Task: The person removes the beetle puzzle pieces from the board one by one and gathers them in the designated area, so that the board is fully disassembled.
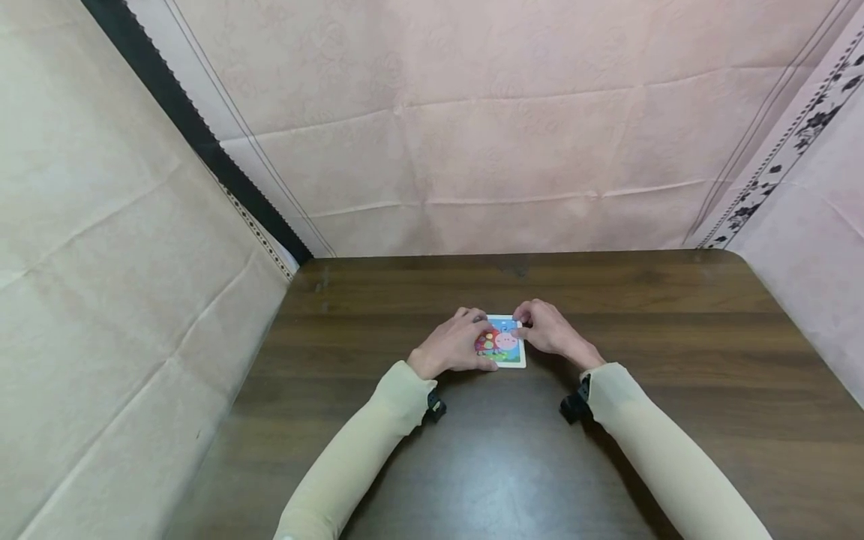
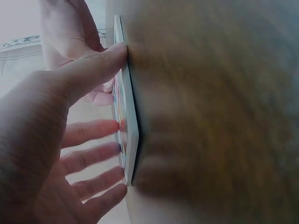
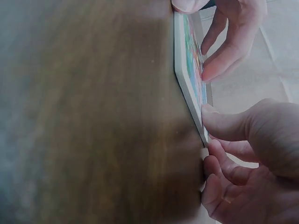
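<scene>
A small flat picture board with a white rim lies on the brown table. Its bright picture shows a pink round-faced figure and a red spotted shape on blue and green. My left hand holds the board across its left part, thumb on the near edge and fingers spread over the left and far side. On the right, my right hand pinches the board's right edge near the far corner, its thumb on top and the other fingers curled at the edge. Part of the picture is hidden under the left fingers.
The wood-grain table runs out on all sides of the board. Pale cloth hangs behind the far table edge, with more cloth at the left. Each wrist wears a dark camera strap.
</scene>
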### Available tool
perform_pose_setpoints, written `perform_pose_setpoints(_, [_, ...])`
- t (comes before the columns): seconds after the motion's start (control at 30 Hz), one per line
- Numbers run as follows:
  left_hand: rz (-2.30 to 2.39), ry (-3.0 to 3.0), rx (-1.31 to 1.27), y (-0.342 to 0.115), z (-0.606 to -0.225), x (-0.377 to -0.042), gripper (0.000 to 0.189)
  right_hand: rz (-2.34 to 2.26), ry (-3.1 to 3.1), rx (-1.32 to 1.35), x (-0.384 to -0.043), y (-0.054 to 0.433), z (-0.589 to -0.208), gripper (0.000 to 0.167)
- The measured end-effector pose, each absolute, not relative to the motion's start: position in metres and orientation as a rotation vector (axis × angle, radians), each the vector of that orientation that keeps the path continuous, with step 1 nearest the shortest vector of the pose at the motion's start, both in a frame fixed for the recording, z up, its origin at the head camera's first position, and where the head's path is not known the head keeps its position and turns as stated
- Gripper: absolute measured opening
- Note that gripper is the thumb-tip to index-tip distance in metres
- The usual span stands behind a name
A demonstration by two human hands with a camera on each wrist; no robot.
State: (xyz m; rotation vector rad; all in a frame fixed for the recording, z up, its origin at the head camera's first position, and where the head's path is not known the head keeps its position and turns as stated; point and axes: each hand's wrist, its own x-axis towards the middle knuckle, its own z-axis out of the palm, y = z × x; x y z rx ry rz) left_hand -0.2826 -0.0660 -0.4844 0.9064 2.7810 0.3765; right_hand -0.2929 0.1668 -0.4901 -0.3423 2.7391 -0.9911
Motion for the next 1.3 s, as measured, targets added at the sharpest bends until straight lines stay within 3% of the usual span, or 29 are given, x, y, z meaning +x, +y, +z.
perform_pose_setpoints(0.7, [0.385, 2.749, 0.930, -0.0655, -0.4853, -0.2848, 0.072, -0.972, 2.731, -0.413, -0.2986, 0.1651, -0.4891, 0.030])
perform_pose_setpoints(0.9, [0.402, 2.748, 0.933, -0.0666, -0.4851, -0.2855, 0.072, -0.977, 2.703, -0.437, -0.3010, 0.1623, -0.4867, 0.036])
perform_pose_setpoints(1.3, [0.424, 2.746, 0.932, -0.0675, -0.4845, -0.2853, 0.072, -0.973, 2.727, -0.460, -0.2973, 0.1637, -0.4850, 0.027])
